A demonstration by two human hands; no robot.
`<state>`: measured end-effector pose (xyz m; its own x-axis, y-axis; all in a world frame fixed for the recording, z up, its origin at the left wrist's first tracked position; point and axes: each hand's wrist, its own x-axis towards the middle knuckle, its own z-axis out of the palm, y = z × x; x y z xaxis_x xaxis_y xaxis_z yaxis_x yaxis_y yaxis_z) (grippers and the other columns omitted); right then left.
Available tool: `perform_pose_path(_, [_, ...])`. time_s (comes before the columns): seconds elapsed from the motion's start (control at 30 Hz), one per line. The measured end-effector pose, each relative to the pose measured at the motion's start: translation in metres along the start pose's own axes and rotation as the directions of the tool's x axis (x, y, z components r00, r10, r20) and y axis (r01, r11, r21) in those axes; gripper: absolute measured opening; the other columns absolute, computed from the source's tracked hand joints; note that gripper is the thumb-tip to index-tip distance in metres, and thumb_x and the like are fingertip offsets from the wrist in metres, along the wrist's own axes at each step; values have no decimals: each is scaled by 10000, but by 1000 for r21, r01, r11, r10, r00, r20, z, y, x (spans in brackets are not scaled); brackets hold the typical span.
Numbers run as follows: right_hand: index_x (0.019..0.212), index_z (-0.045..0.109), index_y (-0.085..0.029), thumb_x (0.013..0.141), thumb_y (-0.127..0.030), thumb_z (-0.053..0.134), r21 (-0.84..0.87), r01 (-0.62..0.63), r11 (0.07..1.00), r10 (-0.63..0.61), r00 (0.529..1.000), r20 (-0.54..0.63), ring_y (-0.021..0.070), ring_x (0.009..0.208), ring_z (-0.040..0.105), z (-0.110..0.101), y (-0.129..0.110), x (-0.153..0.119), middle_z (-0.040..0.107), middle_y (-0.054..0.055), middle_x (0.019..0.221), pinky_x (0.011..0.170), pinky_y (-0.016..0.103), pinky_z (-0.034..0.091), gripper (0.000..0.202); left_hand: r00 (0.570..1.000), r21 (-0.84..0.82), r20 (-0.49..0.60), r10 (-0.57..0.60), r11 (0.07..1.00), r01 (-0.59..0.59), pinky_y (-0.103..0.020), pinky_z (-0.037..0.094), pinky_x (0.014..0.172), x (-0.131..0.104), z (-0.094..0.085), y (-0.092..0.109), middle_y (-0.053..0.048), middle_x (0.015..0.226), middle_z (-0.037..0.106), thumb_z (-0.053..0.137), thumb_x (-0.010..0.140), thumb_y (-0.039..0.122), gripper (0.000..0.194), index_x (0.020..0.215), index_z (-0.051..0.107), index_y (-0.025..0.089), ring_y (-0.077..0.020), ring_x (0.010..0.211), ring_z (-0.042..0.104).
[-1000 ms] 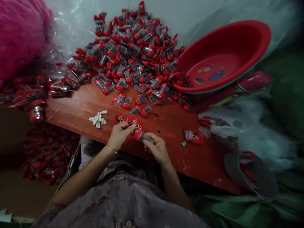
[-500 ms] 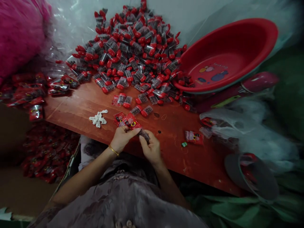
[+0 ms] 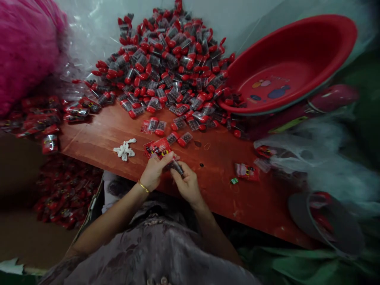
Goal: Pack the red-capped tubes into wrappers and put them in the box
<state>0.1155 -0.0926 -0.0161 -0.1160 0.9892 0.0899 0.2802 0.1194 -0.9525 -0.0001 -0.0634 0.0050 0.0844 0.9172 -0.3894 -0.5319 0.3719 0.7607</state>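
Note:
A small clear plastic bottle (image 3: 177,167) with dark contents is between my two hands, tilted. My right hand (image 3: 188,184) grips its lower end with thumb and fingers. My left hand (image 3: 152,172), with a gold bangle at the wrist, is closed at the bottle's upper end, where a bit of red shows; its fingertips are partly hidden. Red printed packets (image 3: 157,147) lie on the table just beyond my left hand. Behind them are loose red-capped bottles (image 3: 185,139) with dark contents.
A large heap of red-capped bottles (image 3: 166,67) covers the back of the wooden table (image 3: 97,130). A red basin (image 3: 291,67) leans at right, above a grey bin (image 3: 305,213). White scraps (image 3: 124,149) lie left. Filled red packets (image 3: 38,114) sit at the left edge, with more in a box below.
My left hand has shifted from the red packet toward the bottle, and the packet now lies flatter beyond it. The bottle has turned slightly. The view has shifted a little.

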Motion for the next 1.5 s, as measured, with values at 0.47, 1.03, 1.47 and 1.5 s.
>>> perform_pose_path(0.47, [871, 554, -184, 792, -446, 578, 385, -170, 907, 164, 985, 49, 60, 420, 440, 6, 5, 0, 497, -62, 590, 414, 191, 388, 275, 993, 51, 96, 68, 996, -73, -220, 440, 467, -8, -1, -5, -44, 643, 651, 706, 635, 496, 398, 750, 686, 115, -108, 502, 539])
perform_pose_path(1.03, [939, 552, -196, 799, -367, 563, 353, -151, 923, 119, 987, 112, 63, 422, 440, 16, 4, 1, 536, -58, 603, 422, 189, 391, 221, 995, 39, -104, -11, 999, 15, -212, 442, 488, -2, -3, -1, -76, 695, 684, 760, 589, 371, 343, 766, 704, 82, -116, 554, 572])
perform_pose_path(1.47, [644, 506, -199, 630, -451, 726, 402, -175, 899, 210, 977, -44, 84, 396, 466, 19, 12, -3, 528, -67, 490, 405, 205, 394, 335, 974, -72, 30, -226, 971, 228, -157, 262, 327, -12, 0, -24, -23, 661, 629, 710, 637, 437, 355, 770, 685, 109, -48, 439, 465])
perform_pose_path(1.5, [608, 488, -199, 599, -446, 751, 373, -152, 915, 187, 980, -61, 80, 408, 452, 20, 14, -2, 509, -70, 488, 414, 204, 385, 360, 970, -117, 34, -241, 963, 244, -157, 341, 385, -13, -1, -24, -42, 726, 658, 725, 624, 420, 333, 743, 678, 113, -69, 521, 530])
